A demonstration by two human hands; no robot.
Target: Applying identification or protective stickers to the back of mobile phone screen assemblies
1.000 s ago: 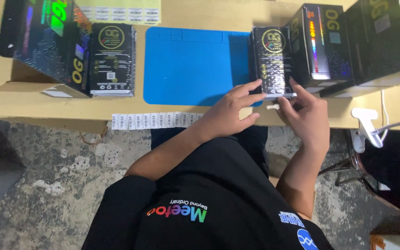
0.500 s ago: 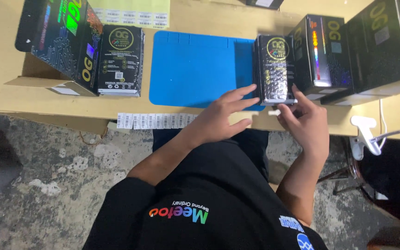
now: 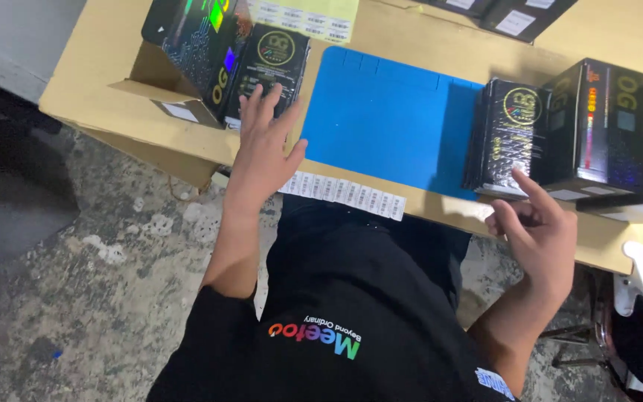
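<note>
Our left hand [image 3: 260,152], fingers spread flat, reached the glossy black rectangular carton [image 3: 268,68] at eleven o'clock. We judged a square grip across its sides best, while our right hand [image 3: 537,232] hovered loosely curled and empty at three o'clock.

Black boxes [image 3: 266,71] with gold emblems flank a blue mat [image 3: 385,119].
Rainbow-sheen prints streak the boxes; the table [image 3: 91,82] is tan.

Counts on the wooden bench

Two hands, one blue mat [image 3: 388,119], one label strip [image 3: 344,193], one label sheet [image 3: 306,16], and at least five black boxes; more are cropped.
</note>
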